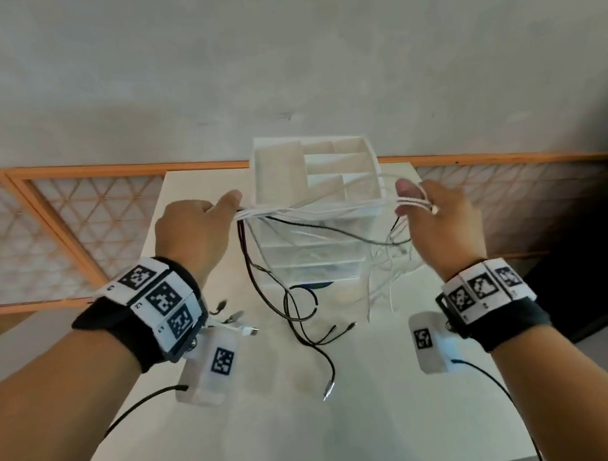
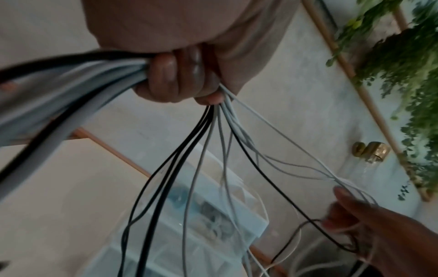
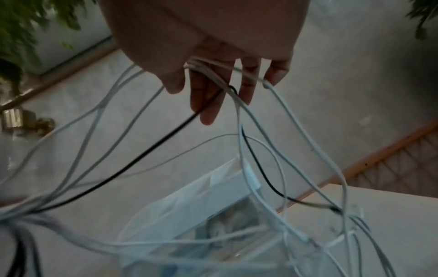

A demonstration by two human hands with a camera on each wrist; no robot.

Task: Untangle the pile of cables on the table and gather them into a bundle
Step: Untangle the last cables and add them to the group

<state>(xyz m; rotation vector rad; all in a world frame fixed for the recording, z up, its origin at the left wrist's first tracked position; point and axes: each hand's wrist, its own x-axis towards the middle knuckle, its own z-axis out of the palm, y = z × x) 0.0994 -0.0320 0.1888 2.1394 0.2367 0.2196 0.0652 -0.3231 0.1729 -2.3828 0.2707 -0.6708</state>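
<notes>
Several white and black cables (image 1: 315,209) stretch in the air between my two hands, above the white table (image 1: 245,443). My left hand (image 1: 229,205) grips one end of them in a fist; the left wrist view shows the fingers (image 2: 170,75) curled round the bunch, with strands (image 2: 213,142) fanning out below. My right hand (image 1: 412,196) is held up with straight, spread fingers (image 3: 208,105), and white and black strands (image 3: 239,105) run between and over them. Black loops (image 1: 297,308) hang down, their plug ends (image 1: 327,393) lying on the table.
A white and clear drawer organizer (image 1: 278,168) stands at the back of the table, right behind the cables. Loose plugs (image 1: 248,330) lie near my left wrist. A wall and an orange-framed lattice (image 1: 63,231) are beyond. Green plants (image 2: 403,65) show in the wrist views.
</notes>
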